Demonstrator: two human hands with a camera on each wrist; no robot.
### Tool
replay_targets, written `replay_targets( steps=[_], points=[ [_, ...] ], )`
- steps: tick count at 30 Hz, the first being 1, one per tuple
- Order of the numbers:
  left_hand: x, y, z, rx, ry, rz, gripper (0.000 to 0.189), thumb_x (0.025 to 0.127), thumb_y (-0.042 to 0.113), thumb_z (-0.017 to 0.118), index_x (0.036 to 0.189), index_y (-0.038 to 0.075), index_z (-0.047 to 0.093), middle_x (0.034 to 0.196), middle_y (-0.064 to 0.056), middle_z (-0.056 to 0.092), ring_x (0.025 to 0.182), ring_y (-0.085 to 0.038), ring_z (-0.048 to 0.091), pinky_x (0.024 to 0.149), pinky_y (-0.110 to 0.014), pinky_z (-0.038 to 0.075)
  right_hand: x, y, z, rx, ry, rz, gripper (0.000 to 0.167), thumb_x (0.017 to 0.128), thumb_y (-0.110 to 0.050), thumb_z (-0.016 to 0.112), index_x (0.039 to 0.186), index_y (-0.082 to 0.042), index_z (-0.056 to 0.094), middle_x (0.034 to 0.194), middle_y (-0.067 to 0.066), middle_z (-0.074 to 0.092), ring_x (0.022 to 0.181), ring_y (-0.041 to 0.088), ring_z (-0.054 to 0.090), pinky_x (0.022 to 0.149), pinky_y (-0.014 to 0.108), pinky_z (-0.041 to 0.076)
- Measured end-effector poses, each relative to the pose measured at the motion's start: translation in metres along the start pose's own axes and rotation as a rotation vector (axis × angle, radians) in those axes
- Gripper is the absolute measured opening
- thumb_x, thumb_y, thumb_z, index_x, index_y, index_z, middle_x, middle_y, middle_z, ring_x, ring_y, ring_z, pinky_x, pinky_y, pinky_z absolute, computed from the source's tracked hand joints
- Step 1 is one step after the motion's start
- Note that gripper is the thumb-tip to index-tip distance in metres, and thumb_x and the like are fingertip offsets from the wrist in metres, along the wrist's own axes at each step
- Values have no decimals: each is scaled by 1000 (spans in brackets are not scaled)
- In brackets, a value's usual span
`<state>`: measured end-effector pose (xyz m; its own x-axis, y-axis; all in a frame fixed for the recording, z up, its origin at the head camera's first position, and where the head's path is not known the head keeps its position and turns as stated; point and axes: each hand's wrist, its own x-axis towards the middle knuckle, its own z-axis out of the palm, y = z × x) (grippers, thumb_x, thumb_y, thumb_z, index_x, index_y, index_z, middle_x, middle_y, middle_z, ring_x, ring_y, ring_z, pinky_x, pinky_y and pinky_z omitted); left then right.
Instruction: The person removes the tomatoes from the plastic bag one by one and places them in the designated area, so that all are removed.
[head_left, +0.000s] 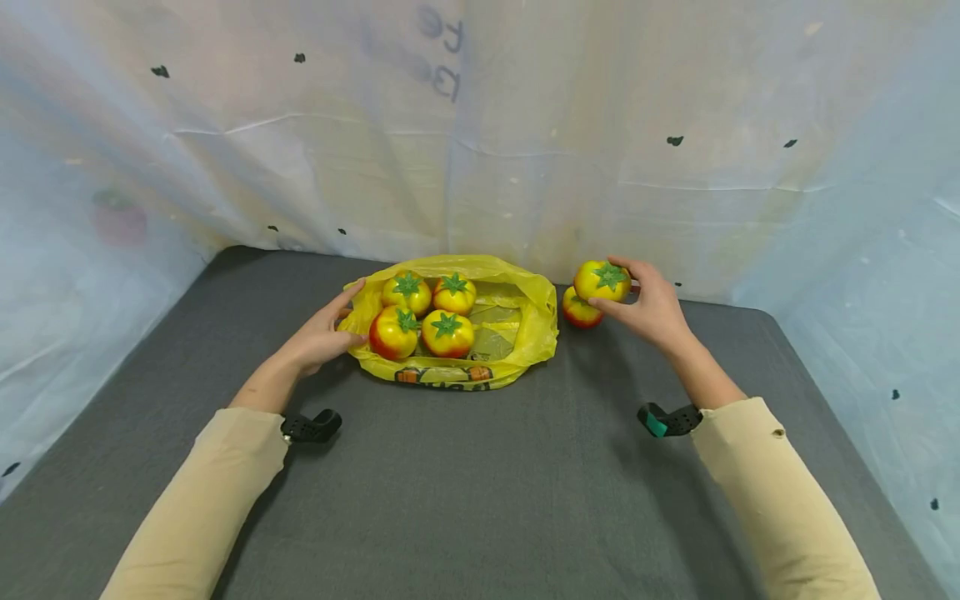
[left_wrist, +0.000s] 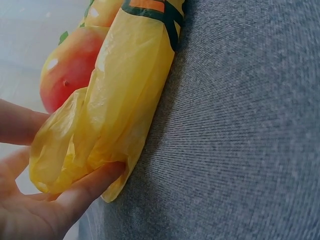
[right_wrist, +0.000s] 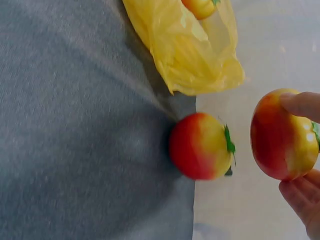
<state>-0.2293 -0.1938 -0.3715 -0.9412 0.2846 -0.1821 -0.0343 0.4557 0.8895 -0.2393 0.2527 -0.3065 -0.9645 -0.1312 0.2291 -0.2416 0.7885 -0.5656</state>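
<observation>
Tomato (head_left: 596, 282), pinched in my right hand (head_left: 652, 310), hangs at centre-right, just right of the yellow plastic bag (head_left: 538, 329). My left hand (head_left: 317, 337) grips the bag's left end.

Unreadable: faint, perhaps mirrored letters (head_left: 446, 82) on the far whitish plastic sheet (head_left: 570, 100); black print (head_left: 448, 386) on the crinkled yellow plastic bag (head_left: 540, 321).

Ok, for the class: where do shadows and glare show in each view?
Head: soft shadow beside the right sleeve, on the dark cloth; left wrist: pale glare spots on the bagged fruit; right wrist: bright glints on the held fruit, shade on the cloth beside the loose fruit.
</observation>
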Motion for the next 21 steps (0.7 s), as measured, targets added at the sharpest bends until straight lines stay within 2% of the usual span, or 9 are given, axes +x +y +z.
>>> replay_targets(
  steps=[13,21],
  points=[
    [2,-3,1,56,25,-3,89,90,3,53,156,26,-2,152,-33,15,133,-47,31,101,-55,39,-10,30,-10,-32,34,94,71,86,-28,71,143,0,39,143,26,40,126,43,41,102,55,37],
    [1,-1,2,40,13,15,89,89,3,54,156,25,-2,151,-33,16,130,-46,34,97,-51,42,-15,52,-7,-65,23,189,73,88,-32,68,145,0,36,140,30,39,119,47,43,96,58,39]
  ],
)
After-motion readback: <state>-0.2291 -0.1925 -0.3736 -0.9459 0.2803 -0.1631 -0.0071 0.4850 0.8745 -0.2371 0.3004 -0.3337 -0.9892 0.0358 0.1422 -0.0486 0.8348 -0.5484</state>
